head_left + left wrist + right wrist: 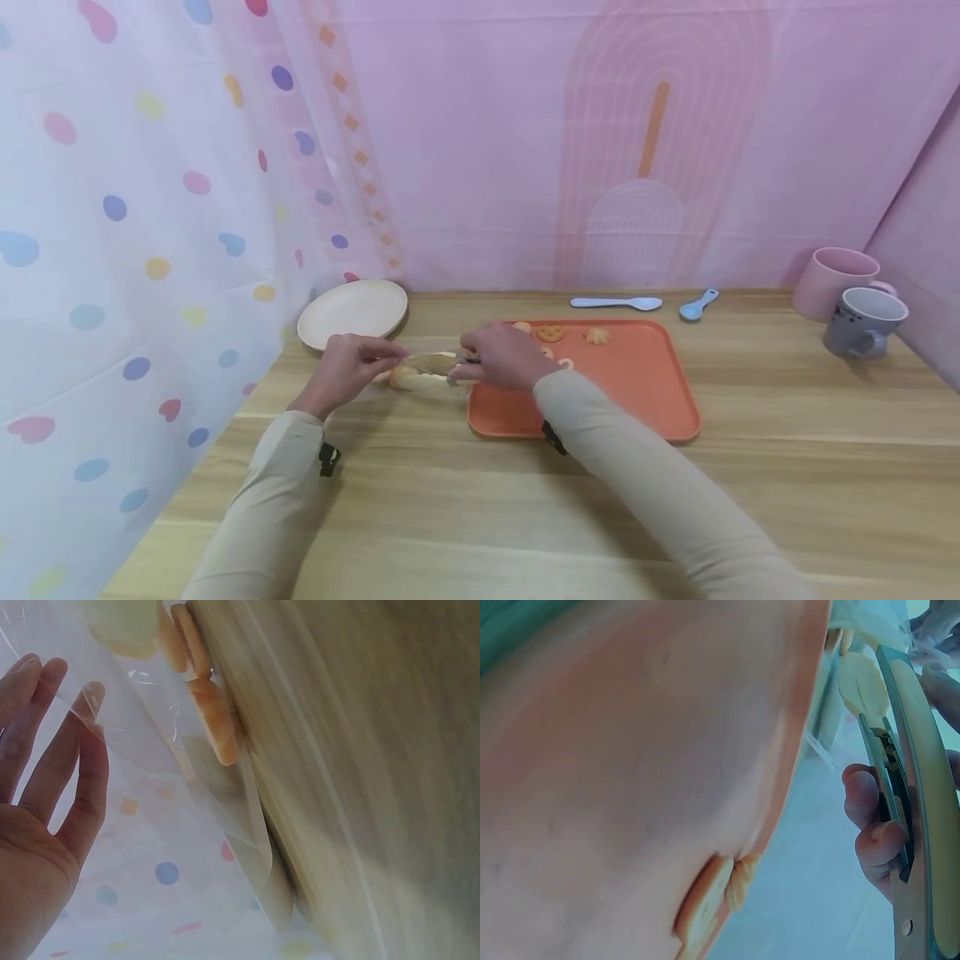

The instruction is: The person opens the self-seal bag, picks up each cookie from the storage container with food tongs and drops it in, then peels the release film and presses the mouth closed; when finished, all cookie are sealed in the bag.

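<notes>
Several bread-like pieces (pixel 214 720) lie in a clear, crinkled plastic bag (pixel 169 754) at the orange tray's (pixel 630 383) nine o'clock, blurred by glare. The left hand (pixel 348 367) pinches the film; the right hand (pixel 506 354) grips a cream-inlaid, stapler-like tool (pixel 931 795). Assorted biscuits (pixel 551 333), partly hidden behind that hand, sit toward the tray's eleven o'clock; one smooth plate (pixel 352 312) rests at the bag's ten o'clock

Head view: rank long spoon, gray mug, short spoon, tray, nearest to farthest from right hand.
1. Tray, partly hidden by the right hand
2. Long spoon, beyond the tray
3. Short spoon, right of that
4. Gray mug, far right
</notes>
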{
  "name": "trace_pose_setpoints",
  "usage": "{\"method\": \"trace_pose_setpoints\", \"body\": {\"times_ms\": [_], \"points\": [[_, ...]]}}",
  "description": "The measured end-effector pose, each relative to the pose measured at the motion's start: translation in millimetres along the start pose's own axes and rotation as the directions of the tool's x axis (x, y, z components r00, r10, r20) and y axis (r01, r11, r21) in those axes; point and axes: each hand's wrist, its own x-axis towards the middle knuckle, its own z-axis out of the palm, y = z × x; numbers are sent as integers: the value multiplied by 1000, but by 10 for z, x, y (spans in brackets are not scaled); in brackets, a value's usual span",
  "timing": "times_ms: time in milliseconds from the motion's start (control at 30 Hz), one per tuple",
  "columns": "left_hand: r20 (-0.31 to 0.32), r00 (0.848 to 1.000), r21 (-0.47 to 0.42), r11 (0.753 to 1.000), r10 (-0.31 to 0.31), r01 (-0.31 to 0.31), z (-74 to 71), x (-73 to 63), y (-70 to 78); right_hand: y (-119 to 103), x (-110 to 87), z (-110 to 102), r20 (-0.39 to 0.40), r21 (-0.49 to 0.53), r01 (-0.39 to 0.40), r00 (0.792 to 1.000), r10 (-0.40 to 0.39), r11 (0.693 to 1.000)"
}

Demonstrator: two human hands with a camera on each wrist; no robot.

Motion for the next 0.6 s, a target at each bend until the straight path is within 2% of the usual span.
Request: {"method": "trace_pose_setpoints", "body": {"times_ms": [267,600], "points": [[7,1000,-16,1000,3,-3,9,10,7,-20,36,48,27,-9,-48,998,48,999],[5,1000,-28,1000,2,-2,32,8,-1,55,-96,-53,-10,-3,-41,999,41,999]]}}
